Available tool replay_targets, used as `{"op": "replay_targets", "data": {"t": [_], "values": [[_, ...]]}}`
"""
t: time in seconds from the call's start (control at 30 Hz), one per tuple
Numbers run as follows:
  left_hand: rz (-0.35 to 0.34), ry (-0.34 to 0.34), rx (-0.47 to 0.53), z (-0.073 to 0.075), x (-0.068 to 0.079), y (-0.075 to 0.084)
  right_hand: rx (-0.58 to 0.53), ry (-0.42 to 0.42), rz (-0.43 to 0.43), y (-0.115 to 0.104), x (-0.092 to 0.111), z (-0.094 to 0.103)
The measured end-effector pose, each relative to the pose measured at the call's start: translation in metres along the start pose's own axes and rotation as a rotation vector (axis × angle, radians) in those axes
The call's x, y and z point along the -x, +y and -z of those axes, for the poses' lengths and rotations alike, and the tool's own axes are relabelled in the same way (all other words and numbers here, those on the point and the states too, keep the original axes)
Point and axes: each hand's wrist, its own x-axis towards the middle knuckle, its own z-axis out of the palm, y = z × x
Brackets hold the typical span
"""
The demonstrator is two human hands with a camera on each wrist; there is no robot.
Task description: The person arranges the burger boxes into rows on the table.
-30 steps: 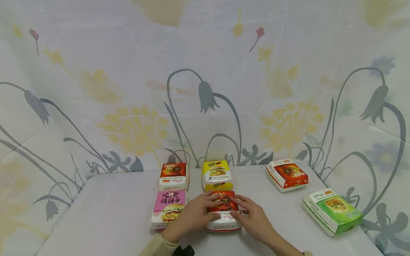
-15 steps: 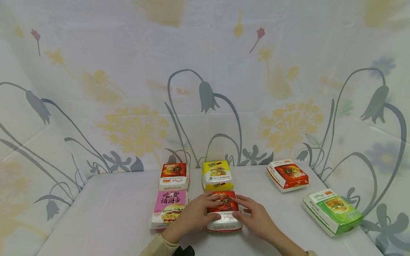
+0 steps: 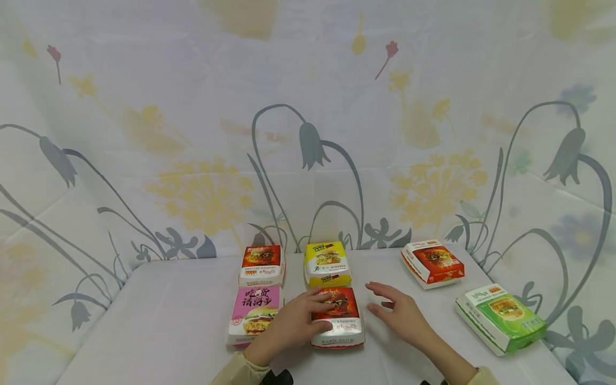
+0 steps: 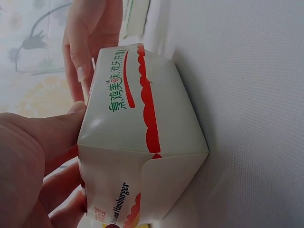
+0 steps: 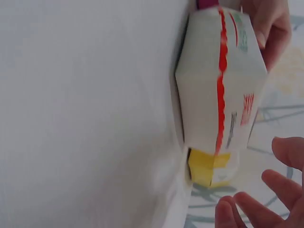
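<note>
A red-and-white burger box [image 3: 343,331] sits on the white table at the front centre. My left hand [image 3: 295,320] rests on its top from the left side, fingers lying across the red lid. In the left wrist view, the thumb meets the top edge of the box [image 4: 116,99]. My right hand [image 3: 399,315] is apart from the box, to its right, fingers loosely extended and nothing held. The right wrist view shows a gap between these fingers and the box [image 5: 221,80]. Left of the left hand lies a pink burger box [image 3: 254,307], partly covered by that hand.
Behind stand another red-and-white box [image 3: 261,266] and a yellow box [image 3: 327,264]. Further right are a tilted red box [image 3: 431,263] and a green box [image 3: 500,318] near the table's right edge. A flower-printed cloth [image 3: 289,203] hangs at the back.
My right hand has let go of the front red-and-white box's right side and moved off to the right. The left hand and all the boxes have stayed in place.
</note>
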Motion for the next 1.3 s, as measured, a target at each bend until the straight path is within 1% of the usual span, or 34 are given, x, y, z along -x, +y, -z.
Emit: {"op": "replay_targets", "data": {"t": [0.2,0.47,0.63,0.8,0.87,0.97,1.1,1.2,1.3], "values": [[-0.013,0.001,0.011,-0.001,0.001,-0.001,0.03,0.051,0.018,0.013,-0.009,0.026],[-0.011,0.008,0.0,-0.001,0.001,0.0,0.112,0.156,0.041,0.027,-0.022,0.07],[-0.002,0.01,0.005,0.0,0.002,-0.001,0.163,0.223,0.002,0.033,-0.027,0.094],[0.0,0.011,0.008,0.001,0.001,-0.001,0.138,0.257,-0.061,0.046,-0.033,0.116],[-0.004,0.01,0.008,0.001,0.001,-0.001,0.127,0.257,-0.083,0.052,-0.035,0.125],[-0.012,0.009,0.008,0.0,0.0,0.0,0.144,0.265,-0.099,0.057,-0.038,0.135],[-0.019,0.009,0.007,0.0,0.001,0.0,0.2,0.252,-0.124,0.062,-0.041,0.144],[-0.017,0.011,0.01,0.001,0.002,0.0,0.233,0.21,-0.177,0.066,-0.044,0.147],[-0.014,0.011,0.018,0.0,0.001,0.0,0.238,0.13,-0.25,0.07,-0.046,0.149]]}}
